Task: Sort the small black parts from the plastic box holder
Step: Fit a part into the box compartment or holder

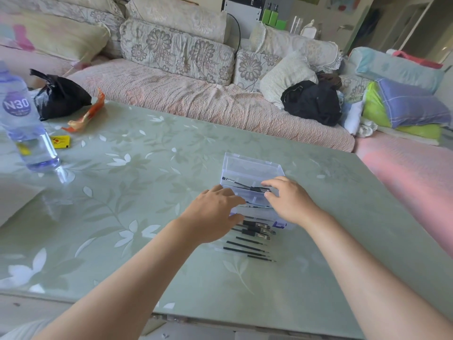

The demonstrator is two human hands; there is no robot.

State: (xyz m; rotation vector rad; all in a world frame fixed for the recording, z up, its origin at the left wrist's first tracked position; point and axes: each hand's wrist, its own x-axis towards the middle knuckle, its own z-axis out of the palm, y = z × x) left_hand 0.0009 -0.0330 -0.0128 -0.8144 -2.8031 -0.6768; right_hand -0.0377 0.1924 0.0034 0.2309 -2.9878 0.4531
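A person's two hands work at a clear plastic box (252,168) on a glossy green table (122,192) in front of a sofa (196,94), sorting thin black parts. The box stands near the table's middle with its lid raised. A few black parts (245,186) lie crossed inside it, while a row of others (250,244) lies on the table just in front, towards the person.

The left hand (215,212) reaches to the box's near left corner with fingers fairly straight and the thumb below; whether it grips the rim or only touches it cannot be told. The right hand (291,200) bends over the box's right end, thumb against the front wall. Whether it holds the box or pinches a part is not clear.

The main risk appears to be the sorted row. The left hand lies over its left ends, and a careless pull back could sweep the slim pieces out of line or set them rolling across the smooth top. The box looks light, and with its lid up an uneven tug from either hand could tip it or slide it into the row. The parts inside lie across one another, so lifting one may drag a neighbour out with it.

A water bottle (22,123) and a black bag (61,96) stand well apart at the far left.
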